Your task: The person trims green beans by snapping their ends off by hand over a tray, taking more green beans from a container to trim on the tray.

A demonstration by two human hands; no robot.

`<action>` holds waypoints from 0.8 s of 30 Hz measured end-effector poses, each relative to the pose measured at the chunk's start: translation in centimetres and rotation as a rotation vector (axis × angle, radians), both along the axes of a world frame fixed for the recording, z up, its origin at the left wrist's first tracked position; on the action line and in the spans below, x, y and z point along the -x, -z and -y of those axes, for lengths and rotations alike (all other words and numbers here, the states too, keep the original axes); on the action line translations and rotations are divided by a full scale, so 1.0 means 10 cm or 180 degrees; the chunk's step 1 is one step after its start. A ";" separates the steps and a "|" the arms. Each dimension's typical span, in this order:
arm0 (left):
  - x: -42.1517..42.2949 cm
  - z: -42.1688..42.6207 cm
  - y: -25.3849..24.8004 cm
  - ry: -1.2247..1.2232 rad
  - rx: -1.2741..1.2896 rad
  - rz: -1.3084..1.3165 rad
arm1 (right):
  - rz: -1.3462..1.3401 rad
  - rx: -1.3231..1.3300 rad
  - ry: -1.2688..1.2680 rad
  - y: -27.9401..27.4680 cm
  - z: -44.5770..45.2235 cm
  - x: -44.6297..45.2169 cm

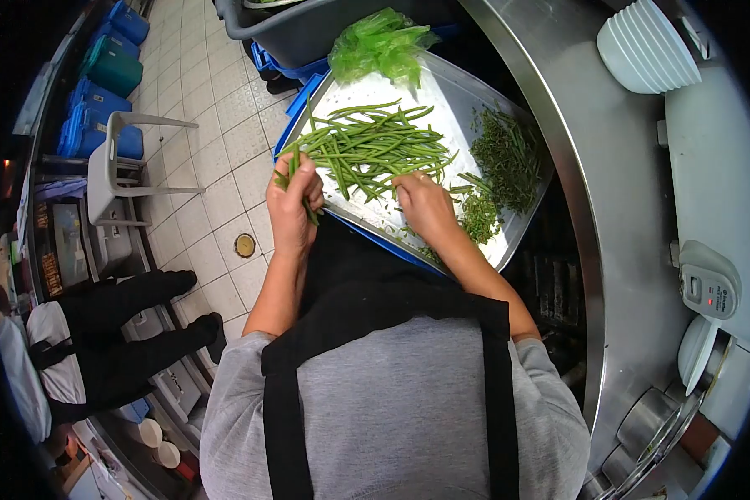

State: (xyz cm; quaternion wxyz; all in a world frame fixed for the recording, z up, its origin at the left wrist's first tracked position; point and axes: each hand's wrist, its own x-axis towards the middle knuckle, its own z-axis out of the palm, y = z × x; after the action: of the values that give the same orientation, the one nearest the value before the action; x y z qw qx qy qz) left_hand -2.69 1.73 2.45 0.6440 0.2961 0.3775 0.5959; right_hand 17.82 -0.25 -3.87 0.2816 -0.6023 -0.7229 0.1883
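Note:
A metal tray [437, 92] holds a loose pile of long green beans [383, 143]. At the tray's left edge, my left hand [294, 198] is closed round several green beans that stick out above and below the fist. My right hand [425, 204] rests low over the tray at the pile's lower right edge, its fingers pressed together; what they pinch is too hidden to name. Small cut green bits [479, 218] lie right of that hand, and a darker heap of thin trimmings [508, 158] fills the tray's right side. A crumpled green plastic bag [379, 50] sits at the top corner.
A steel counter [633, 217] curves along the right, with stacked white bowls [648, 48], a rice cooker [710, 290] and metal pots [646, 412]. A grey tub [308, 33] stands beyond the tray. Left are a white chair [112, 171], blue bins [100, 125] and another person [117, 333].

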 end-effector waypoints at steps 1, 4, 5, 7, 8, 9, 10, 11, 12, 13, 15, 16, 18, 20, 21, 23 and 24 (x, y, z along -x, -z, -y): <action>-0.01 0.00 0.02 -0.0045 0.0128 -0.0351 | 0.0197 -0.0048 -0.0036 0.03 -0.01 0.03; -0.03 0.03 0.10 0.0358 0.0544 -0.0868 | 0.0705 -0.0170 -0.0188 0.10 -0.03 0.08; -0.06 0.03 0.12 0.0549 0.0614 -0.1165 | 0.0826 -0.0190 -0.0258 0.13 -0.04 0.07; -0.15 0.04 0.22 0.0864 0.0487 -0.1958 | 0.0916 -0.0284 -0.0275 0.10 -0.02 0.02; -0.19 0.04 0.30 0.0974 0.0290 -0.2460 | 0.0876 -0.0361 -0.0233 0.07 0.02 -0.02; -0.25 0.06 0.29 0.0990 -0.0190 -0.2832 | 0.0839 -0.0435 -0.0192 0.00 0.06 -0.05; -0.28 0.06 0.32 0.1105 -0.0533 -0.3029 | 0.0794 -0.0529 -0.0254 -0.10 0.10 -0.09; -0.31 0.06 0.38 0.1222 -0.0884 -0.3220 | 0.0750 -0.0623 -0.0311 -0.23 0.15 -0.12; -0.36 0.06 0.37 0.1341 -0.1241 -0.3404 | 0.0706 -0.0717 -0.0364 -0.33 0.19 -0.16; -0.41 0.08 0.29 0.1520 -0.1156 -0.3558 | 0.0618 -0.0786 -0.0372 -0.39 0.21 -0.19; -0.49 0.11 0.29 0.1632 -0.1354 -0.3437 | 0.0438 -0.0932 -0.0390 -0.47 0.24 -0.23; -0.52 0.12 0.27 0.1685 -0.1450 -0.3381 | -0.0029 -0.0698 -0.0203 -0.48 0.25 -0.25; -0.57 0.15 0.24 0.1645 -0.1342 -0.2972 | -0.0969 -0.0227 0.0156 -0.49 0.26 -0.28; -0.58 0.16 0.25 0.1523 -0.1322 -0.2662 | -0.1282 -0.0082 0.0414 -0.45 0.25 -0.35; -0.57 0.15 0.20 0.1535 -0.0707 -0.2389 | -0.1422 0.0101 0.0539 -0.48 0.25 -0.37; -0.53 0.13 0.08 0.1532 0.0496 -0.1804 | -0.1392 0.0565 0.0603 -0.54 0.27 -0.41; -0.50 0.12 0.10 0.1443 0.0528 -0.1532 | -0.1319 0.0584 0.0379 -0.52 0.29 -0.41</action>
State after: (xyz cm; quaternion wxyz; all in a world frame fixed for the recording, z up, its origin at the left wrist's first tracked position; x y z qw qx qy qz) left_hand 2.30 0.49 1.42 0.6744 0.4512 0.4904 0.3179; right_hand 21.89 -3.14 1.35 0.3786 -0.6154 -0.5926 0.3560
